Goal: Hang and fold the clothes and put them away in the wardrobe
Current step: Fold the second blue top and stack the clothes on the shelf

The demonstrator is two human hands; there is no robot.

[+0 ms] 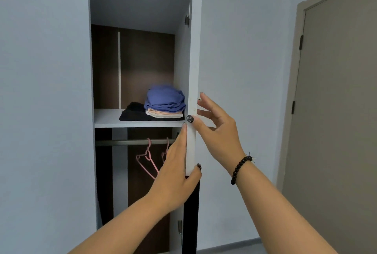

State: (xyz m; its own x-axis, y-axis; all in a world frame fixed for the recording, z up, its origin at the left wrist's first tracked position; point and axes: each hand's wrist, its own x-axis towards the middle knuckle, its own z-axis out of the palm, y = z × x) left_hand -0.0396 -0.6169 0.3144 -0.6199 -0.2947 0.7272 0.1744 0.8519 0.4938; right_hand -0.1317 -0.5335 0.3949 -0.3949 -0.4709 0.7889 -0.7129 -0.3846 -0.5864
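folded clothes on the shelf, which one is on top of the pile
The blue garment is on top, bunched and rounded. Under it lie the flat peach and cream pieces, and the black garment sits at the bottom against the shelf.
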